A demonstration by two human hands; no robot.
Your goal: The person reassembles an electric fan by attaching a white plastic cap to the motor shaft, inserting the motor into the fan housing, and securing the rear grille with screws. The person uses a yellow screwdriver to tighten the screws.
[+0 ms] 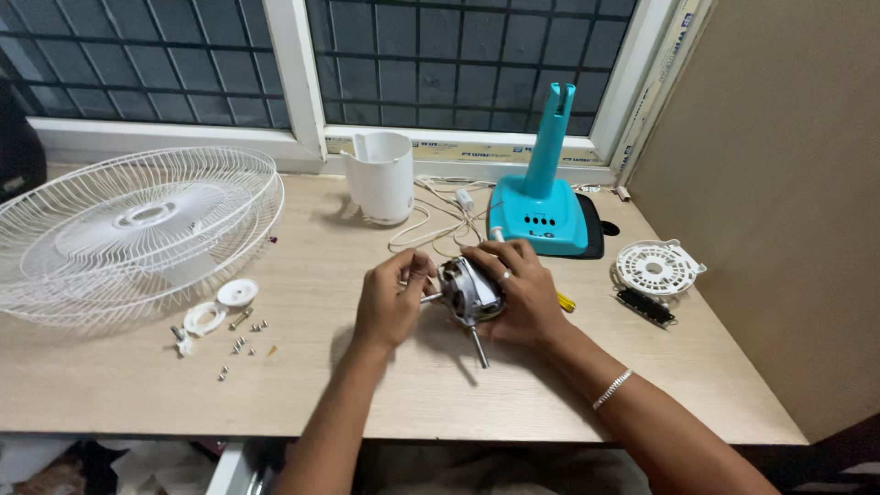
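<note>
Head view. Both hands work at the centre of the pale wooden table (pixel 385 385). The right hand (pixel 522 293) is closed around the silver metal fan motor with its protruding steel shaft (pixel 469 295), cupping the body from the 3 o'clock side. The left hand (pixel 392 298) is pinched, fingertips closed on a thin metal tool or pin at the motor's 9 o'clock face; which it is cannot be told. The motor sits low over the table, shaft pointing toward 6 o'clock.

At 9 o'clock lie the two white wire fan guards (pixel 137 229), stacked. Near them lie a white round plastic cap (pixel 236 292) and scattered small metal screws (pixel 243 344). At 12 o'clock stand a white plastic motor housing (pixel 380 179) and the turquoise plastic fan base with upright column (pixel 543 206), with white cable (pixel 435 225) between. At 3 o'clock rests a white round slotted plastic cover (pixel 654 266).

Step in hand, as judged: work on the motor's side fixing. The next move calls for a steady right-hand hold.
</note>
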